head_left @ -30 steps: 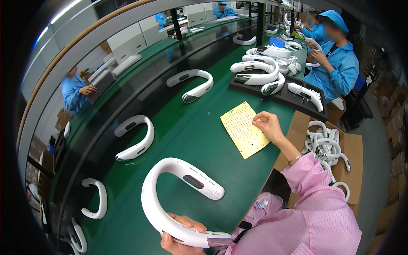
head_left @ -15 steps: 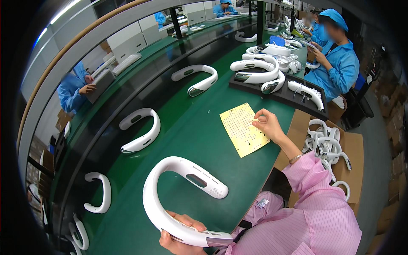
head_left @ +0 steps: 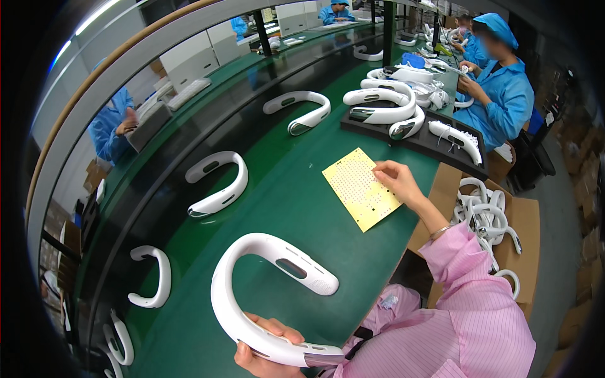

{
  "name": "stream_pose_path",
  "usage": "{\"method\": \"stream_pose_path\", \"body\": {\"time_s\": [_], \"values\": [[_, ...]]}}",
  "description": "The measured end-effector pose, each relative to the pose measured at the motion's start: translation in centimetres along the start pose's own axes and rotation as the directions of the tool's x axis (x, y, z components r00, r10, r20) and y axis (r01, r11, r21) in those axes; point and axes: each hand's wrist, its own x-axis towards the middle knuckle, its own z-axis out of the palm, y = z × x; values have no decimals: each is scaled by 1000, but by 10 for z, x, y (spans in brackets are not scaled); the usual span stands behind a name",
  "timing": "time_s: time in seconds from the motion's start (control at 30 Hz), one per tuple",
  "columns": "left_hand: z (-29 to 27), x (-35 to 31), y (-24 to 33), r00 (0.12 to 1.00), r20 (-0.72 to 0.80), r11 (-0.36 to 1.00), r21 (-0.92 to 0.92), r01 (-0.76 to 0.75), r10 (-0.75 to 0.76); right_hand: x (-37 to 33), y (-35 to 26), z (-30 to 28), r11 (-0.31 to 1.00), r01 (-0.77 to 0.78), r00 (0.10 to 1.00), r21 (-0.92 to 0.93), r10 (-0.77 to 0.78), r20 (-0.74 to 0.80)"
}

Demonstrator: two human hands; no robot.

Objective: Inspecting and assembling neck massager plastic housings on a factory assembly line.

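My left hand (head_left: 268,364) is wrapped round the lower arm of a large white U-shaped neck fan (head_left: 228,293), held above the table at the lower middle. The fan's other arm, with a dark oval panel, reaches to the right. My right hand (head_left: 400,183) is over the right edge of a yellow sheet (head_left: 353,183) covered with rows of small marks. Its thumb and index finger are pinched together at the sheet; whatever is between them is too small to make out. The sheet lies tilted on the green table.
More neck fans lie along the green belt (head_left: 183,252) on the left. A black tray (head_left: 378,131) with stacked fans stands ahead, and a cardboard box (head_left: 523,233) of fans is at my right. Co-workers in blue sit at the far right and across the line.
Fans on the belt have shifted away and slightly right. The yellow sheet has turned and slid a little left under my right hand. My left hand and its fan stay nearly still.
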Motion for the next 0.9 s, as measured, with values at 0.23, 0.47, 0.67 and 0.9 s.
{"method": "stream_pose_path", "body": {"time_s": [0.23,0.47,0.67,0.9], "values": [[-4,3,4,1000,9,1000,-16,7,-7,99,-17,33,778,405,905,-479,-417,88],[-28,-7,18,999,-6,999,-7,37,-37,229,-4,142,426,425,853,-798,-485,195],[-41,-28,27,995,2,994,-50,-95,96,257,-3,156,279,317,911,-906,-354,210],[-15,-37,40,961,46,946,-195,-259,273,180,-108,188,571,697,717,-434,-529,454]]}}
